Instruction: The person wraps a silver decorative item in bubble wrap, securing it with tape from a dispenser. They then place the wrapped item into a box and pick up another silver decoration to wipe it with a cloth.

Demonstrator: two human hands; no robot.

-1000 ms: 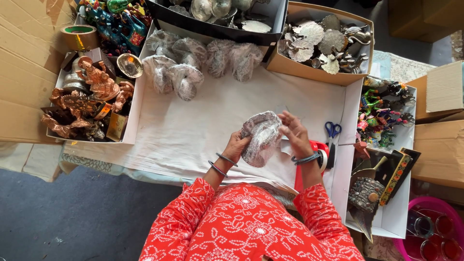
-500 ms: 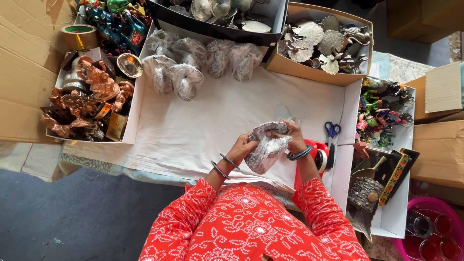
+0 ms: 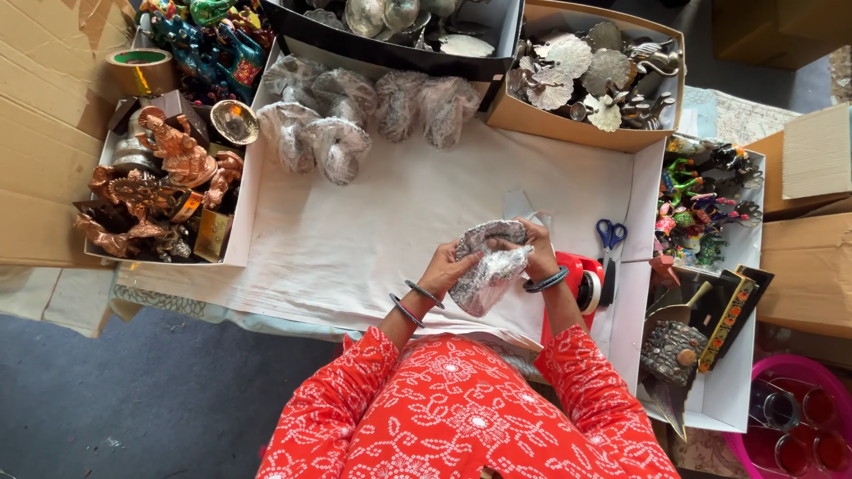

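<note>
Both my hands hold a silvery object wrapped in clear bubble wrap (image 3: 486,270) just above the white cloth-covered table (image 3: 373,231). My left hand (image 3: 448,266) grips the wrapped object's left side. My right hand (image 3: 531,248) presses the wrap down on its upper right side. Each wrist wears dark bangles. A red tape dispenser (image 3: 586,279) sits right beside my right wrist. What is inside the wrap is hidden.
Several wrapped bundles (image 3: 355,115) lie at the table's far edge. A box of copper figurines (image 3: 160,186) stands left, with a tape roll (image 3: 140,71) above. Boxes of silver pieces (image 3: 595,71) and coloured figurines (image 3: 706,200) stand right. Blue scissors (image 3: 610,238) lie near the dispenser.
The wrapped object has turned in my hands and dropped slightly toward me. My right hand moved over its top, folding the wrap down.
</note>
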